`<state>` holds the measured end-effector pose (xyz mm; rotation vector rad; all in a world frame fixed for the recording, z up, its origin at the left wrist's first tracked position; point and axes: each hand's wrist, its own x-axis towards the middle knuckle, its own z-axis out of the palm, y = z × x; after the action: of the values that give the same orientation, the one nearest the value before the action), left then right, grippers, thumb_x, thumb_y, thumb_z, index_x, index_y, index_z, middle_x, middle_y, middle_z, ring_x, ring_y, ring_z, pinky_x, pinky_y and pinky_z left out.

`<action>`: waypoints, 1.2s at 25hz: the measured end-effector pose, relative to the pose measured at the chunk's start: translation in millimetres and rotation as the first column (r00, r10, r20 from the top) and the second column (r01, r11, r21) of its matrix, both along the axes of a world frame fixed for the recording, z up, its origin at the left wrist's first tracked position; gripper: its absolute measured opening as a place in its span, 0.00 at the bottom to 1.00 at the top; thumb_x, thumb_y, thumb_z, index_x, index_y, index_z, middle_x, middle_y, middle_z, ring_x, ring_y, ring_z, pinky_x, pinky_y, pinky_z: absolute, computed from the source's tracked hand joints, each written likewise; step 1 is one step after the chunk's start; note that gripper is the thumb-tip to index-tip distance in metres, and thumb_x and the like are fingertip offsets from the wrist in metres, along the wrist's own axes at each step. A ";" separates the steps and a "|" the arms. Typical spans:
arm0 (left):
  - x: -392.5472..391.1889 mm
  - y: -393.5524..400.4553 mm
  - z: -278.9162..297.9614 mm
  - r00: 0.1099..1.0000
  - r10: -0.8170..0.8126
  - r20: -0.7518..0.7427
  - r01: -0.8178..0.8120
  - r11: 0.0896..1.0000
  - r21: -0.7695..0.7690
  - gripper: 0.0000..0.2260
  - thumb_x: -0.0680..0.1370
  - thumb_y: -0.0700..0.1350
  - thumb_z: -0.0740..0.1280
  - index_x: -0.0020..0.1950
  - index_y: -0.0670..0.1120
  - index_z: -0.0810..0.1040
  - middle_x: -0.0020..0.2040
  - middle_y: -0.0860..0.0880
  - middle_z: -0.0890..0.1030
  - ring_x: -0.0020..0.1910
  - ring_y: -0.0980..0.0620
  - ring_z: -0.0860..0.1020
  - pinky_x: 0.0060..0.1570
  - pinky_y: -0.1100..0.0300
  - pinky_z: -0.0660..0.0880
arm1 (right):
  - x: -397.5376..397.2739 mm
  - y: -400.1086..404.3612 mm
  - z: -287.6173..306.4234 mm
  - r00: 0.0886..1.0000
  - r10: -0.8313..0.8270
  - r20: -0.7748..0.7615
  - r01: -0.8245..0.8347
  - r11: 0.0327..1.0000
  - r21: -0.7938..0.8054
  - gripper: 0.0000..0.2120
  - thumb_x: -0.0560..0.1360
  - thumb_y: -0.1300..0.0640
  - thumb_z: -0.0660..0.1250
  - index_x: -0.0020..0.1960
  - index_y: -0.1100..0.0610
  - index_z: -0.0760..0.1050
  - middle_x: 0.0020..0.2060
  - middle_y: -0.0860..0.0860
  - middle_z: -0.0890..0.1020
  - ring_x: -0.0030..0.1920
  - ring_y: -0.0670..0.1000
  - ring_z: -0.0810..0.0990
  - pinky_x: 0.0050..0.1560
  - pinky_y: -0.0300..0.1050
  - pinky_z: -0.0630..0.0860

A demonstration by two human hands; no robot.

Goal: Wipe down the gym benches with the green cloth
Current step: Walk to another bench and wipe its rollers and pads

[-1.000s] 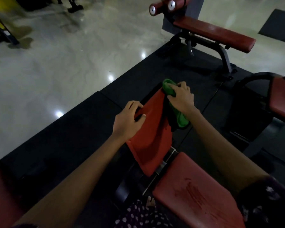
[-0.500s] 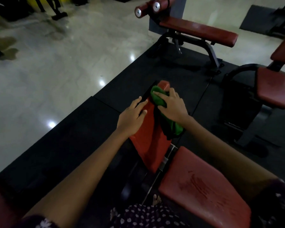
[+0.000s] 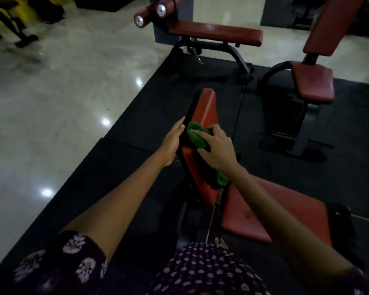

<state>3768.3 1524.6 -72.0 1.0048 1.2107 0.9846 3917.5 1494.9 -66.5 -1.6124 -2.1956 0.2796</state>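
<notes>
A red padded backrest of the bench in front of me tilts up and away, with its red seat pad lower right. My right hand presses the green cloth against the backrest's middle, fingers curled over the cloth. A tail of the cloth hangs below my wrist. My left hand rests flat along the backrest's dark left edge, fingers straight.
A second red bench with two roller pads stands at the back. A third red seat with an upright backrest is at the right. Black rubber mats lie under the benches; glossy tiled floor spreads left.
My right hand has slid the cloth down the backrest towards me, uncovering the pad's top end. My left hand has shifted from the pad's face to its left edge.
</notes>
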 end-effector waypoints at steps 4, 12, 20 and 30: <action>-6.7 7.6 15.9 0.966 -0.037 -0.254 0.040 0.999 0.006 0.19 0.83 0.42 0.55 0.74 0.47 0.62 0.72 0.45 0.65 0.69 0.49 0.66 0.64 0.59 0.66 | -6.2 -46.0 -32.2 0.996 0.078 -0.034 -0.070 0.980 0.188 0.24 0.69 0.49 0.60 0.64 0.46 0.74 0.57 0.56 0.72 0.53 0.58 0.73 0.45 0.51 0.69; 23.2 6.0 20.0 0.651 0.051 -0.758 0.272 0.916 0.295 0.19 0.83 0.47 0.52 0.75 0.49 0.62 0.77 0.53 0.56 0.71 0.54 0.63 0.65 0.56 0.63 | 15.1 -48.5 -44.5 0.382 -0.369 -0.847 0.290 0.918 -0.269 0.17 0.70 0.63 0.63 0.59 0.57 0.70 0.52 0.54 0.74 0.51 0.49 0.75 0.52 0.45 0.74; 22.8 10.1 9.8 0.643 0.129 -0.755 0.229 0.908 0.350 0.18 0.83 0.45 0.53 0.73 0.50 0.65 0.76 0.54 0.59 0.72 0.55 0.61 0.67 0.56 0.61 | -30.5 -8.9 -58.0 0.335 -0.559 -0.758 0.261 0.828 -0.496 0.28 0.74 0.36 0.60 0.71 0.46 0.64 0.66 0.51 0.72 0.65 0.53 0.73 0.65 0.53 0.70; 19.2 11.7 0.8 0.648 0.115 -0.753 0.241 0.907 0.346 0.18 0.82 0.45 0.54 0.73 0.51 0.66 0.75 0.53 0.60 0.73 0.55 0.61 0.70 0.49 0.62 | -47.5 -30.0 -63.5 0.364 -0.544 -0.756 0.365 0.830 -0.422 0.25 0.78 0.40 0.57 0.72 0.47 0.62 0.68 0.48 0.69 0.67 0.51 0.68 0.68 0.54 0.60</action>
<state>3787.5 1536.3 -71.2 1.9397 1.6625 0.7778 3870.0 1465.0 -130.0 -1.5791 -0.9030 0.9130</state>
